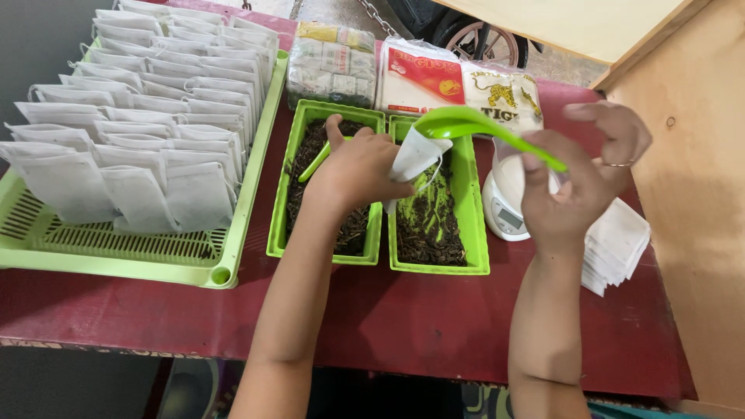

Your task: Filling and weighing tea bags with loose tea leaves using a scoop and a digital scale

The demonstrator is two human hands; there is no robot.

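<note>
My left hand (pixel 358 169) holds a small white filter bag (pixel 416 155) open above two green trays of dark loose tea leaves, the left tray (pixel 278 209) and the right tray (pixel 475 233). My right hand (pixel 578 178) grips the handle of a green plastic spoon (pixel 466 124), whose bowl is tipped at the mouth of the bag. A second green spoon (pixel 314 164) lies in the left tray, partly hidden by my left hand.
A large green slotted tray (pixel 116 252) at left holds several rows of filled white bags. A small white scale (pixel 508 203) and a stack of empty white bags (pixel 621 244) sit at right. Packaged goods (pixel 411 74) lie at the back of the red table (pixel 419 318).
</note>
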